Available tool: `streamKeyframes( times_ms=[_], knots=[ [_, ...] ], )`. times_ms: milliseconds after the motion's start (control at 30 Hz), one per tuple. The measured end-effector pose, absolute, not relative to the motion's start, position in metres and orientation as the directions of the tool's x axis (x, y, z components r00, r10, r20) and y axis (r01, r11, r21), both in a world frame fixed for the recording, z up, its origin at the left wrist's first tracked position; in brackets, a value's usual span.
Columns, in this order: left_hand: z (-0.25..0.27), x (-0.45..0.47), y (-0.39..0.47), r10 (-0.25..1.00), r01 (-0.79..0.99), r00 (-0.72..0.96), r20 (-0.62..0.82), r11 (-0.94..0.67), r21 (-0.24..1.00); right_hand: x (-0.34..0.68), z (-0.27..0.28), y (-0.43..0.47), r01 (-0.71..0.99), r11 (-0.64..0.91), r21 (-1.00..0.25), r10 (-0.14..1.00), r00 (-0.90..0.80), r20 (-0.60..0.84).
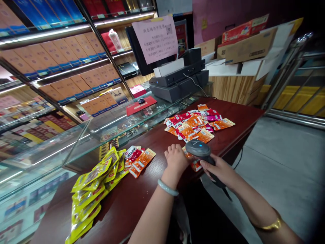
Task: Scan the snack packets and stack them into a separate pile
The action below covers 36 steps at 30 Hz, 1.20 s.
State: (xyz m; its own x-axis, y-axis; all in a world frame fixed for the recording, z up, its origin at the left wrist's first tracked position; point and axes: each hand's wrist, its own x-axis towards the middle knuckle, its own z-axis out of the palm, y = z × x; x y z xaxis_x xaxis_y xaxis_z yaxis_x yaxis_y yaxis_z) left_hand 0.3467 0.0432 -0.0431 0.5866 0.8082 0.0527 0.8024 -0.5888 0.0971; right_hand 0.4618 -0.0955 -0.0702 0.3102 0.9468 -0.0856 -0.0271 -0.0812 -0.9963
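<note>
My right hand (220, 169) is wrapped around the handle of a dark grey barcode scanner (199, 148), whose head shows a small blue light. Just left of the scanner head, my left hand (175, 156) is closed, fingers curled, with its thumb across an orange-and-red snack packet (196, 165). The scanner and thumb hide much of that packet. A loose pile of orange, red and pink snack packets (191, 125) lies beyond both hands. Left of my left hand are a few orange and red packets (142, 162), beside a stack of yellow snack packets (88, 193).
The dark red tabletop (124, 203) adjoins a glass display case (83, 135). On the case stand a cash register unit (175, 81), a monitor with a paper notice (156, 39), and a mouse (141, 101) on a red mat. Boxes (250, 47) and a metal railing (286, 84) are at right.
</note>
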Motion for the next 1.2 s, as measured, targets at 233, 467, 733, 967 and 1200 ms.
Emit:
streamKeyframes(
  times_ms=[233, 467, 733, 967, 1200],
  knots=[
    [-0.033, 0.306, 0.077, 0.857, 0.86, 0.509, -0.08, -0.503, 0.083, 0.451, -0.064, -0.098, 0.008, -0.123, -0.992, 0.957, 0.267, -0.116],
    [-0.049, 0.289, 0.076, 0.854, 0.814, 0.52, -0.019, -0.489, 0.314, 0.431, -0.066, -0.099, 0.072, -0.118, -0.99, 0.985, 0.132, -0.108],
    [-0.054, 0.277, 0.077, 0.834, 0.642, 0.536, 0.133, -0.505, 0.577, 0.419, -0.058, -0.095, 0.069, -0.111, -0.991, 0.993, 0.049, -0.107],
    [-0.022, 0.236, 0.104, 0.934, 0.82, 0.354, 0.049, -0.335, 0.465, 0.423, -0.064, -0.093, 0.042, -0.086, -0.995, 0.995, 0.045, -0.084],
    [-0.004, 0.26, 0.128, 0.875, 0.913, 0.316, 0.367, -0.386, 0.134, 0.444, -0.072, -0.09, -0.005, -0.078, -0.997, 0.99, 0.117, -0.078]
  ],
)
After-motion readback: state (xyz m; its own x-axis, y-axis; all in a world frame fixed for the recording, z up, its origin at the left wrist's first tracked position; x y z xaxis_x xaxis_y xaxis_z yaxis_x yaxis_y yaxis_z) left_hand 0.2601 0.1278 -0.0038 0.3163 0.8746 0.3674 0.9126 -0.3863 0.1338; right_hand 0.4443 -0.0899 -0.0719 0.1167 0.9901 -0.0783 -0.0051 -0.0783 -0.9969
